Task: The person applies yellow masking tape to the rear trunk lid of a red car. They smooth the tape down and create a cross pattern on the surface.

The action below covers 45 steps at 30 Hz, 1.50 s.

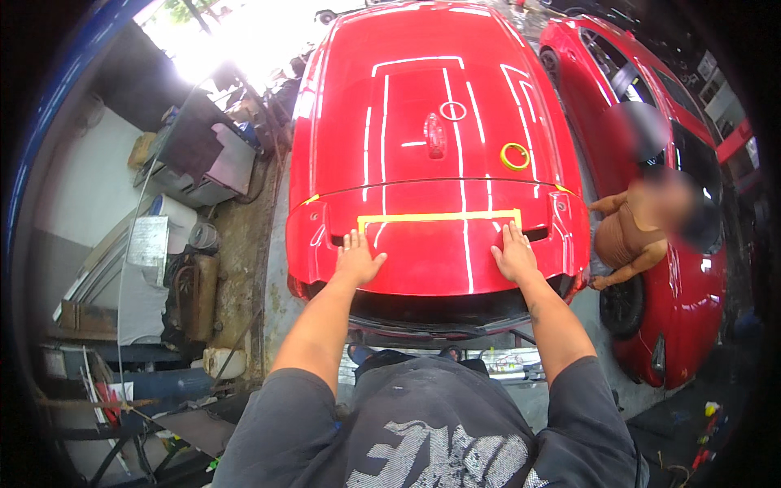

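Note:
Both of my hands lie flat on the glossy red rear spoiler (415,252) of a car. My left hand (356,259) rests with fingers stretched out, its fingertips by the left end of a strip of yellow masking tape (439,217). Near the strip's right end, my right hand (514,252) is pressed down with its fingers extended. The tape runs across the spoiler, with short pieces turned down at both ends. On the red roof (407,81) ahead lie a yellow tape roll (514,167) and a pale ring (442,111), beside a red fin-shaped antenna (435,137).
At the right, a co-worker (630,232) stands between this car and a second red car (683,325). Along the left side are a grey metal cabinet (215,163), a rusty cylinder (203,297) and a white plastic container (225,363).

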{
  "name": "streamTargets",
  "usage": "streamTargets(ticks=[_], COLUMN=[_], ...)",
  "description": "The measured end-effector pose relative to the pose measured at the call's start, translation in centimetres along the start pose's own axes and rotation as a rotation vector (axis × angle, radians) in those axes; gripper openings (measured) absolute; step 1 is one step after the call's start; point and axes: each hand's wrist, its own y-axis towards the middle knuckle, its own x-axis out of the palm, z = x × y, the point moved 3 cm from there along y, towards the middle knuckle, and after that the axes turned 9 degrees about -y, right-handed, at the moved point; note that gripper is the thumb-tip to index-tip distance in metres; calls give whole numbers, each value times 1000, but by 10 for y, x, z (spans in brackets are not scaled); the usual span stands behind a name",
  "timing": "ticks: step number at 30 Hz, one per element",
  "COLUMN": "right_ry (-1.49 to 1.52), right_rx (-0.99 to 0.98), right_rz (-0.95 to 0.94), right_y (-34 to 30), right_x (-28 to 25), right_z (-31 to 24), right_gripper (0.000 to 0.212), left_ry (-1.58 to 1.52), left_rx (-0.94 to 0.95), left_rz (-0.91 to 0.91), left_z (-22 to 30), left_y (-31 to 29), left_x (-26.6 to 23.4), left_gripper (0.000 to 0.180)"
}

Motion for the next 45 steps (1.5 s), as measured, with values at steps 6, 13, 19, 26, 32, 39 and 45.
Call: streamTargets(ticks=[6,13,19,26,32,39,45], right_ry=[-41,-173,-246,24,-116,-244,-163], right_rx=[11,67,72,-49,27,14,419], right_rz=[-128,-285,-255,282,-42,-38,-28], right_y=[9,10,10,43,54,60,44], right_x=[4,-9,-17,26,33,44,47], right_z=[-25,-46,-58,-205,-336,-341,-354], right_gripper=[95,116,113,63,82,101,112], left_ry=[19,47,2,-139,-632,-310,-358], left_rx=[105,129,172,340,532,197,131], left_rz=[-116,-173,-188,-185,454,174,30], left_z=[26,27,20,-16,-136,-223,-217], left_y=[17,13,15,27,19,78,94], left_x=[12,3,-2,-10,-49,-74,-76], left_gripper=[110,123,123,112,51,101,102])
